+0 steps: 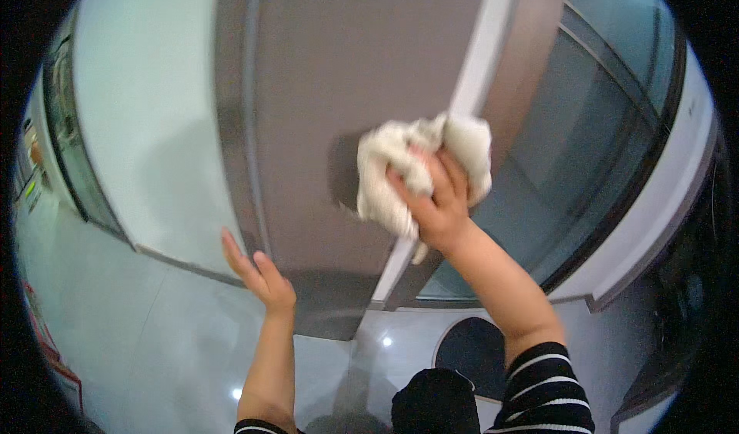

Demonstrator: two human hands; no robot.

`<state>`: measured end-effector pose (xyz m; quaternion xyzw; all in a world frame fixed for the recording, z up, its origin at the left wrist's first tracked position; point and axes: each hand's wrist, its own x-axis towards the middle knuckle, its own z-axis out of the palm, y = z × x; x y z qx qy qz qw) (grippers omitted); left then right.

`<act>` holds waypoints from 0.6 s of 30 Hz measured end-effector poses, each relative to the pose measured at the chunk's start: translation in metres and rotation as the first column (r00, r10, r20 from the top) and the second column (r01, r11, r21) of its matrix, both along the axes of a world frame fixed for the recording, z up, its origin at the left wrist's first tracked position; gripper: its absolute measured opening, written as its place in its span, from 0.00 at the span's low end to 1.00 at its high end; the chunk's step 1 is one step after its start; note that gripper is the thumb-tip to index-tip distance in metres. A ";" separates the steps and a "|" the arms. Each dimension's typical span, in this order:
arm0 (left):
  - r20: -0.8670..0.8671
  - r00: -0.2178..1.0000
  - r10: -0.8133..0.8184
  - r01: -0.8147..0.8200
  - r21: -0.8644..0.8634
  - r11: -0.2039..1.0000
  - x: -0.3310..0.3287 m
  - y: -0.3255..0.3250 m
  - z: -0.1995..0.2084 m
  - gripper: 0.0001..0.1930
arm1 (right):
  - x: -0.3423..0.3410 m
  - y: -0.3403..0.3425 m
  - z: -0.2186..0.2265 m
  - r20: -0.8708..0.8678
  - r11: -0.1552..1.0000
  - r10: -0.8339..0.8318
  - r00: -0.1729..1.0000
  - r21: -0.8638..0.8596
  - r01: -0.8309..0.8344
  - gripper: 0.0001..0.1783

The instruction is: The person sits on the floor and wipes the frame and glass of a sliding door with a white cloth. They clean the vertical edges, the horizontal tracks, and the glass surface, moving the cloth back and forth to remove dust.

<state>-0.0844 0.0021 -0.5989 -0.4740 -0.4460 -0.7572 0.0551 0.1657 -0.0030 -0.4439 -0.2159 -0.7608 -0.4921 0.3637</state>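
Note:
A bunched cream-white cloth (389, 180) is gripped in my right hand (445, 203), the fingers pressed into its folds. Hand and cloth lie over the right part of a grey-brown door (346, 64), overlapping the pale vertical strip (485, 45) along its edge. My left hand (265, 278) is raised lower down on the left, near the door's lower left frame. Its fingers are stretched out and it holds nothing; whether it touches the frame I cannot tell.
Right of the door stands a dark-framed glass panel (573, 141). A white wall (150, 103) runs along the left. Below are a glossy tiled floor (146, 341) and a dark rounded mat (473, 353). A red-edged object (58, 353) stands at the lower left rim.

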 end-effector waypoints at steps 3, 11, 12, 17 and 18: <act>-0.278 0.959 -0.061 0.096 0.115 0.989 0.030 -0.013 0.011 0.31 | -0.021 0.018 -0.018 -0.636 0.843 0.363 0.681 -0.088 -0.531 0.33; -0.675 0.706 -0.216 0.283 -0.010 0.959 0.112 -0.044 -0.043 0.34 | 0.010 -0.055 -0.260 -0.825 0.474 -0.048 0.563 -0.515 -0.714 0.33; -0.689 0.690 -0.223 0.291 -0.018 0.957 0.115 -0.046 -0.047 0.34 | 0.031 -0.063 -0.253 -0.808 0.419 -0.074 0.584 -0.557 -0.717 0.32; -0.774 0.601 -0.200 0.318 0.001 0.948 0.131 -0.048 -0.047 0.32 | 0.122 -0.029 -0.072 -0.623 0.948 0.173 0.763 -0.105 -0.300 0.25; -0.791 0.581 -0.190 0.310 0.000 0.951 0.128 -0.046 -0.043 0.31 | 0.129 -0.009 -0.036 -0.609 0.958 0.231 0.758 0.007 -0.287 0.27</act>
